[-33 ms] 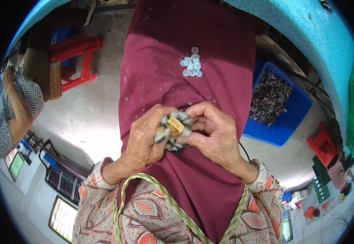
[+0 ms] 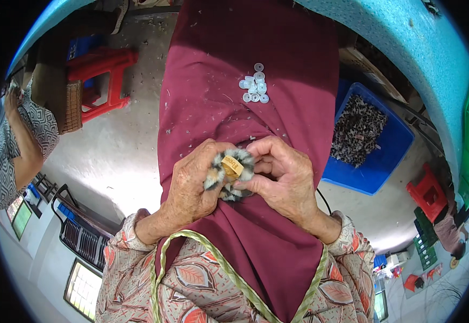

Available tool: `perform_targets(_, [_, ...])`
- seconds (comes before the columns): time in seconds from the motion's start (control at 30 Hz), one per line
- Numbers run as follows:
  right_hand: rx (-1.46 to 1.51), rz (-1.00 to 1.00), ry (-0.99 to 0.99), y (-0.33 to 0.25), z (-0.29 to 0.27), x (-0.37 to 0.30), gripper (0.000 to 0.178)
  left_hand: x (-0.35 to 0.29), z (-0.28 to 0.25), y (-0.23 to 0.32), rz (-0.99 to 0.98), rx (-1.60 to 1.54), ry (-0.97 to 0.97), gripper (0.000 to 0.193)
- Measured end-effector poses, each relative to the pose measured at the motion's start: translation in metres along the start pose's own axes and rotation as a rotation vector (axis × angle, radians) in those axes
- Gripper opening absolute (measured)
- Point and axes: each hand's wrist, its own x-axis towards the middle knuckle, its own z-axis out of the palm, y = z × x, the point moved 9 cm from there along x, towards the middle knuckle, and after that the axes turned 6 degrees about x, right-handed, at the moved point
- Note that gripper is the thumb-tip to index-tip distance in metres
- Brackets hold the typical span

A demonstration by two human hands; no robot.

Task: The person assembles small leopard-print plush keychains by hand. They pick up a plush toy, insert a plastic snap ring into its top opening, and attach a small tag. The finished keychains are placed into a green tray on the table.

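Observation:
Between my two hands, above my lap, is a small furry plush piece [image 2: 213,176] in grey, black and cream, with a yellow label [image 2: 232,166] on it. My left hand [image 2: 193,175] wraps round its left side, the fingers closed on the fur. From the right, my right hand [image 2: 284,172] pinches the piece beside the label with thumb and bent fingers; the fingertips are partly hidden. On the maroon cloth [image 2: 202,81] over my lap, farther off, lies a cluster of small whitish plastic discs [image 2: 259,86] with holes in their middles.
A blue bin [image 2: 371,183] holding many black-and-white furry pieces [image 2: 355,129] stands at the right. Red stools [image 2: 117,81] are on the left and right. Another person's arm [image 2: 29,145] shows at far left. A turquoise speckled edge [image 2: 406,48] curves along the upper right.

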Motion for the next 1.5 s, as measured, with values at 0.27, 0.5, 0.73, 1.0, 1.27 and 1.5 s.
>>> perform_targets(0.27, [-0.177,-0.157,0.025,-0.01,0.004,0.0,0.026,-0.006,0.002,-0.011,-0.139,-0.123,-0.016,0.031])
perform_targets(0.5, [-0.289,-0.244,-0.062,-0.025,0.016,0.001,0.033,-0.014,0.003,-0.021,-0.266,-0.197,-0.019,0.032])
perform_targets(0.73, [-0.262,-0.139,-0.043,-0.006,0.011,0.006,0.033,-0.012,0.0,-0.021,-0.27,-0.129,0.037,0.032])
perform_targets(1.0, [-0.241,-0.158,-0.019,-0.002,0.012,0.008,0.032,-0.02,0.003,-0.033,-0.361,-0.276,0.105,0.024])
perform_targets(1.27, [0.331,0.246,-0.152,0.014,0.01,0.011,0.034,-0.014,-0.013,-0.026,-0.207,-0.23,0.113,0.028])
perform_targets(1.5, [-0.001,0.048,-0.112,0.008,0.011,0.013,0.029,-0.019,0.001,-0.036,-0.321,-0.402,0.065,0.03])
